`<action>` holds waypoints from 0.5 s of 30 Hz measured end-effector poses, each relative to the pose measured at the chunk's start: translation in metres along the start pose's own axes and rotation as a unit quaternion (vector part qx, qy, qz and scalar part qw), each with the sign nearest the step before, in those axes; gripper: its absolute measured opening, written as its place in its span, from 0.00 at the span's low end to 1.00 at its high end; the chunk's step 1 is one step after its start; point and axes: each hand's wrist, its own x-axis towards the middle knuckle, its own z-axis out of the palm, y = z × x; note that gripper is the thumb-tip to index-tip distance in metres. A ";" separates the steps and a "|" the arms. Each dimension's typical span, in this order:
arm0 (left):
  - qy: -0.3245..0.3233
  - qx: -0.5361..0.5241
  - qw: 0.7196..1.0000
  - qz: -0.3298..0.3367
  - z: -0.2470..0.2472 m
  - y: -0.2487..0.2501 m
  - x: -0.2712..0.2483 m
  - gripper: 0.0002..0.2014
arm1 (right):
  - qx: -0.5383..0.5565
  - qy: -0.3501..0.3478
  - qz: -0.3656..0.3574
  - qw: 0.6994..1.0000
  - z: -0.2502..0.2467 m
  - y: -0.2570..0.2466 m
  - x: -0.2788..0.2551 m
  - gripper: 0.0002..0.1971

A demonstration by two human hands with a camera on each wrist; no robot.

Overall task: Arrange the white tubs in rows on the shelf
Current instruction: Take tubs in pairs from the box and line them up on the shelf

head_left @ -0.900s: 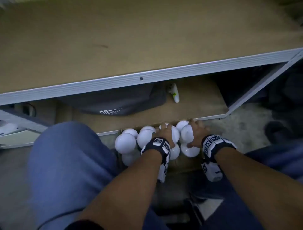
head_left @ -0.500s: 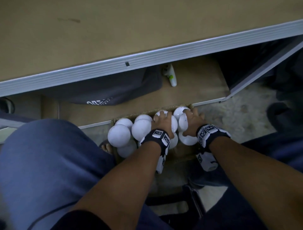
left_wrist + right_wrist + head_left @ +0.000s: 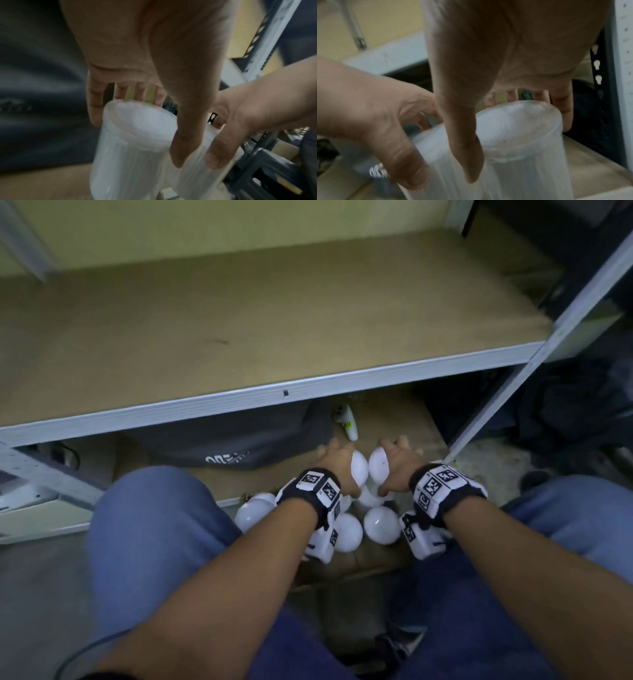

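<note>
My left hand (image 3: 337, 465) grips a white tub (image 3: 360, 469) from above, thumb on one side and fingers on the other. Close beside it my right hand (image 3: 397, 462) grips a second white tub (image 3: 377, 465) the same way. Both tubs hang upright, almost touching, above the cluster of several remaining tubs (image 3: 382, 523) and below the edge of the brown shelf (image 3: 274, 395). The left wrist view shows the left hand (image 3: 135, 135) wrapped round its lidded tub (image 3: 133, 155). In the right wrist view the right hand (image 3: 518, 135) holds its tub (image 3: 527, 155).
The remaining tubs sit in a cardboard box (image 3: 370, 563) on the floor between my knees. On the lower shelf lie a dark bag (image 3: 239, 440) and a small white bottle (image 3: 347, 424). A slanted metal upright (image 3: 534, 364) borders the shelf on the right.
Both hands have lifted a tub each out of the cluster and raised them toward the shelf. My view has tilted up, showing more of the shelf board.
</note>
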 end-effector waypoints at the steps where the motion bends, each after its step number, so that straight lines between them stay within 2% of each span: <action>1: 0.018 0.004 1.000 0.012 -0.011 0.002 -0.008 0.45 | 0.002 0.015 -0.006 1.000 -0.010 -0.001 -0.010 0.47; 3: 0.045 0.009 0.998 0.033 -0.032 0.007 -0.025 0.46 | 0.006 0.032 -0.013 0.999 -0.026 -0.001 -0.030 0.45; 6: 0.077 0.017 0.995 0.059 -0.063 0.012 -0.050 0.47 | 0.042 0.073 -0.026 0.996 -0.051 -0.005 -0.059 0.48; 9: 0.116 -0.008 0.991 0.072 -0.091 0.015 -0.072 0.43 | 0.066 0.120 -0.050 0.989 -0.075 -0.012 -0.086 0.48; 15: 0.209 -0.035 0.972 0.100 -0.146 0.023 -0.101 0.41 | 0.099 0.211 -0.086 0.969 -0.121 -0.024 -0.117 0.46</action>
